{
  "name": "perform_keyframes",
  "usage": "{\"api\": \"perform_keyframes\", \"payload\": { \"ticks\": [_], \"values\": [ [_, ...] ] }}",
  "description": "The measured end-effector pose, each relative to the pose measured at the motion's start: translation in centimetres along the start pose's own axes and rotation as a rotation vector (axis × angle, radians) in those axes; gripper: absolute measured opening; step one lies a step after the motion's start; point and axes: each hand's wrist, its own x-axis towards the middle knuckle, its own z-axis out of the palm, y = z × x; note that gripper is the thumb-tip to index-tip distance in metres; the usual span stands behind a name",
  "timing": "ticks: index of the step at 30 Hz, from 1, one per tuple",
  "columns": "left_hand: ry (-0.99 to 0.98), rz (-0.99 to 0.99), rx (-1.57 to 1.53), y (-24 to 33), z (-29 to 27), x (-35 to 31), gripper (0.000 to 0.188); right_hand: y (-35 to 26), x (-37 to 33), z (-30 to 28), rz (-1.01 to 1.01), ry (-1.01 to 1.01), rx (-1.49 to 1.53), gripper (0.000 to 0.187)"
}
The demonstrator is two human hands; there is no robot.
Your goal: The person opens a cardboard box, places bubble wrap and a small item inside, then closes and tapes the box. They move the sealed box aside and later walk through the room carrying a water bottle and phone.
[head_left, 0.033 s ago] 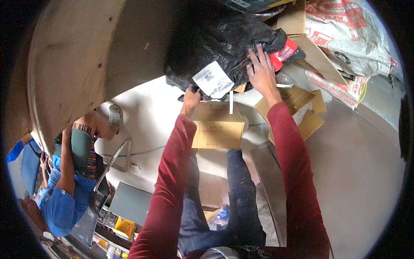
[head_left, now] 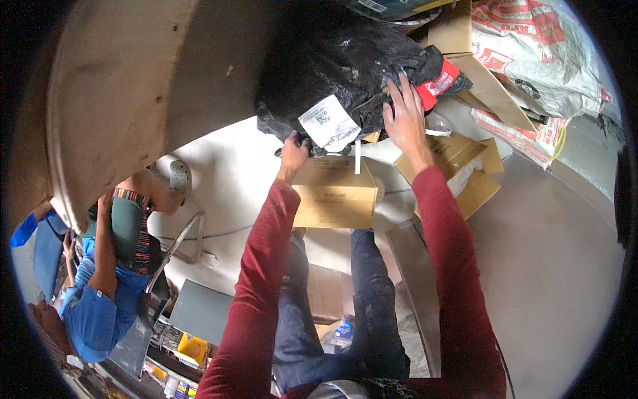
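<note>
A large crumpled black plastic bag [head_left: 345, 63] lies in front of me, with a white printed label [head_left: 327, 124] and a red label [head_left: 438, 84] on it. My left hand [head_left: 294, 154] has its fingers curled round the bag's near edge, left of the white label. On the bag's right part rests my right hand [head_left: 405, 120], fingers stretched out and flat, close to the red label. Just below the bag sits a closed brown cardboard box [head_left: 334, 206], between my forearms. A narrow white strip [head_left: 357, 157] hangs over its top. What the bag holds is hidden.
An open cardboard box [head_left: 458, 166] stands right of the closed one. White woven sacks [head_left: 531, 46] are piled at the far right, beside an open carton [head_left: 488, 86]. A brown panel [head_left: 119, 80] fills the upper left. Another person in a blue shirt [head_left: 103, 316] sits at the left.
Almost nothing differs. The bag and both hands have shifted by a few pixels; the left hand still grips the edge and the right still lies flat.
</note>
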Motion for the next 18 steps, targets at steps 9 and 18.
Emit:
{"api": "perform_keyframes", "payload": {
  "ticks": [9,18],
  "values": [
    [-0.024,-0.41,0.023,-7.7,-3.6,-14.4,0.067,-7.2,-19.1,0.3,0.435,0.066,0.256,0.044],
    [0.138,-0.272,-0.231,-5.8,-0.8,-16.6,0.052,-8.0,-25.9,4.1,1.039,-0.165,0.634,0.04]
  ]
}}
